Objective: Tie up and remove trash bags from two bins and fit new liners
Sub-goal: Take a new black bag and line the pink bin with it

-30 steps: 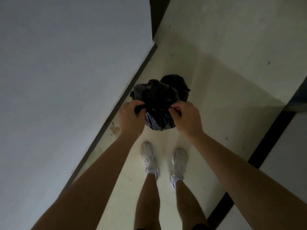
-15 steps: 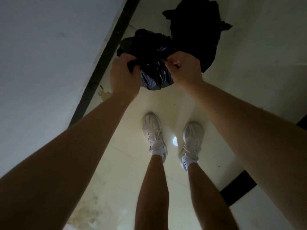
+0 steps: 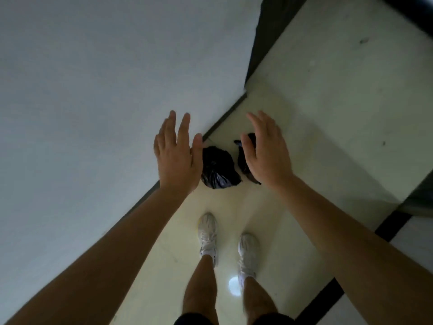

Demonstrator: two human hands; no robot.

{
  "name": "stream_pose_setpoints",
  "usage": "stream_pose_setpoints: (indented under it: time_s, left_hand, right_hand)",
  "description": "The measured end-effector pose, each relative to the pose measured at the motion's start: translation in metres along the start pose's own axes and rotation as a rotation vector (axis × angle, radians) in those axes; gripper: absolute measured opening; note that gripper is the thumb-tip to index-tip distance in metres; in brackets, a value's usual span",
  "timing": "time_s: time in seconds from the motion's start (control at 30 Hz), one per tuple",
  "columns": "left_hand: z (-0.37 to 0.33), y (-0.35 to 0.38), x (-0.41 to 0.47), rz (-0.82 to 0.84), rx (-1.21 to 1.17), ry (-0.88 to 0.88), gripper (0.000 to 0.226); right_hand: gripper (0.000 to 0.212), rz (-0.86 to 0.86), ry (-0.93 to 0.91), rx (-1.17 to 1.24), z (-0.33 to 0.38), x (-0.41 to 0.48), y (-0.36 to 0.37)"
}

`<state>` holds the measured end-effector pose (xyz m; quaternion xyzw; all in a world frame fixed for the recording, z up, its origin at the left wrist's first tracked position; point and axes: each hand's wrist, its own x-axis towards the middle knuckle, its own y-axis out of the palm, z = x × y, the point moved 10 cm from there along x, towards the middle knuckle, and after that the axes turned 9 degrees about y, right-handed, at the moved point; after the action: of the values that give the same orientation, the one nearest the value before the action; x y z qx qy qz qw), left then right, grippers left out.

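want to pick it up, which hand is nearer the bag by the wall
Left. The left hand hovers open beside the bag by the wall; the right hand is farther, over the other bag.

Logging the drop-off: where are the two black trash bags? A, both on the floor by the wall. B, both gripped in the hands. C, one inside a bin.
A: the left bag and right bag lie on the floor; left hand and right hand are open, empty.
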<state>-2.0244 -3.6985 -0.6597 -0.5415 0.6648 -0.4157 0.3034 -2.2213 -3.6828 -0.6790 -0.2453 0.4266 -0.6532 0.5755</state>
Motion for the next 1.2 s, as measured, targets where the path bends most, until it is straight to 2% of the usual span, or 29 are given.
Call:
stream_pose_setpoints:
  time_s: [0.13, 0.23, 0.47, 0.6, 0.73, 0.9, 1.03, 1.2]
  left_hand:
    - [-0.056, -0.148, -0.029, -0.18, 0.081, -0.025, 0.056]
    - [-0.071, -0.257, -0.074, -0.299, 0.174, -0.051, 0.056]
    - [-0.054, -0.502, -0.253, -0.696, 0.418, -0.139, 0.055]
    - [-0.026, -0.607, -0.405, -0.907, 0.579, -0.315, 0.054]
    - [0.008, -0.661, -0.602, -0.975, 0.748, -0.575, 0.057]
    - [0.031, -0.692, -0.868, -0.943, 0.877, -0.963, 0.063]
    - [0.015, -0.696, -1.056, -0.987, 0.892, -1.318, 0.066]
    - [-0.007, -0.684, -1.21, -1.032, 0.926, -1.584, 0.066]
  right_hand:
    - [0.052, -0.113, -0.195, 0.006, 0.101, -0.036, -0.109]
    - [0.055, -0.104, -0.333, 0.06, 0.185, -0.07, -0.155]
    - [0.057, -0.155, -0.837, 0.182, 0.433, -0.197, -0.22]
    - [0.058, -0.135, -1.135, 0.26, 0.557, -0.327, -0.205]
    - [0.059, 0.02, -1.394, 0.307, 0.659, -0.501, -0.136]
    - [0.061, 0.236, -1.657, 0.401, 0.744, -0.762, -0.043]
    - [0.064, 0.465, -1.81, 0.414, 0.759, -0.957, 0.02]
    - [0.065, 0.635, -2.019, 0.384, 0.758, -1.146, 0.075]
